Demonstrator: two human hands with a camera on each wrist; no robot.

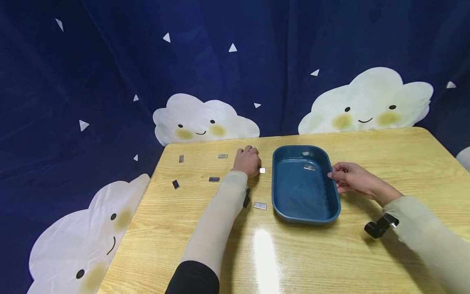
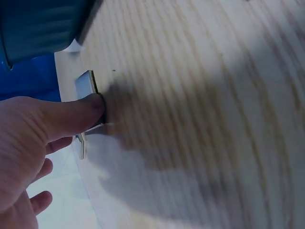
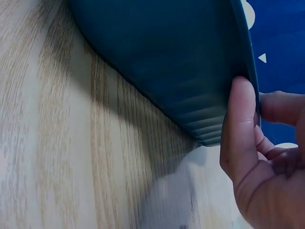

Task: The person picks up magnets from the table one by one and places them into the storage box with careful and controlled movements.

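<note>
At the back middle of the table, my left hand (image 1: 248, 162) pinches a small flat, shiny rectangular piece (image 1: 262, 170). The left wrist view shows the thumb pressed on this piece (image 2: 85, 86), which is tilted up from the wood, with the other fingers mostly hidden behind it. My right hand (image 1: 354, 179) holds the right wall of a dark teal plastic basin (image 1: 299, 196), thumb and fingers on either side of its rim (image 3: 248, 47). Inside the basin, toward the back, lies a similar shiny piece (image 1: 309, 167).
Several like pieces lie left of the basin, among them a silver one (image 1: 260, 206) near its front corner, a dark one (image 1: 214, 179) and another dark one (image 1: 176, 184) farther left. A blue curtain (image 1: 257, 65) with cloud shapes hangs behind the wooden table (image 1: 154, 253).
</note>
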